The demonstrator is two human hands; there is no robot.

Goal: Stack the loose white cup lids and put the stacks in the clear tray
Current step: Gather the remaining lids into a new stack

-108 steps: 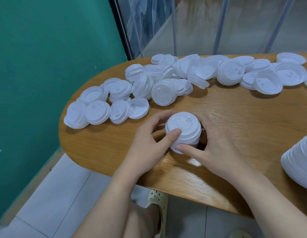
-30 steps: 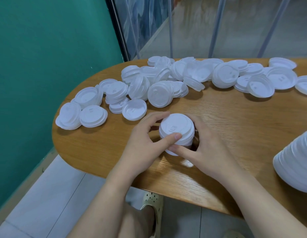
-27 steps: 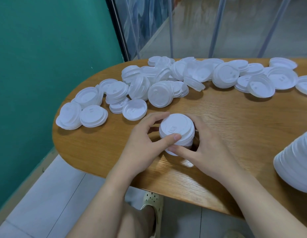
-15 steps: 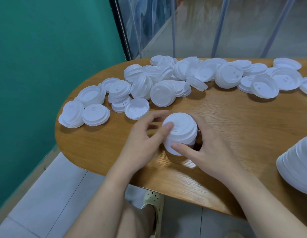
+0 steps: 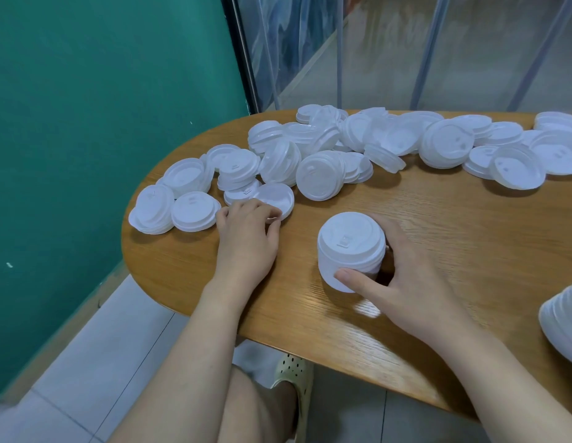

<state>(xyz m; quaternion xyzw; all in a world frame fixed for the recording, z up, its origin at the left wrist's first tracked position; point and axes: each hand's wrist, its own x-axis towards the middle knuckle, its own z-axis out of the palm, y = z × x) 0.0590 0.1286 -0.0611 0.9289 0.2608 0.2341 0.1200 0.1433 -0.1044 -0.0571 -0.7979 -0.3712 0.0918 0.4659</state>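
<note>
Loose white lids (image 5: pixel 320 175) lie scattered in a long heap across the far side of the wooden desk (image 5: pixel 438 225), some flat, some tipped on edge, many overlapping. At the right edge of view a tall leaning stack of lids (image 5: pixel 563 321) is cut off by the frame. A green wall (image 5: pixel 102 107) closes the left side, and a clear curtain (image 5: pixel 406 49) hangs beyond the desk. Below the desk edge I see my knee and a pale perforated slipper (image 5: pixel 294 378) on the tiled floor. I cannot see the clear tray in this view.

Nothing lies between my hands and the heap; the near part of the desk is bare wood.

My right hand (image 5: pixel 409 279) wraps the short lid stack (image 5: pixel 350 247) that stands upright on the desk near me, thumb pressed against its near base and fingers curled round the far side, so the grip is closed round it. My left hand (image 5: pixel 246 238) is at the heap's near edge, well apart from the stack, its fingers bent onto the rim of a single lid (image 5: pixel 276 196) lying flat there; whether that grip pinches the lid or only touches it I cannot tell
</note>
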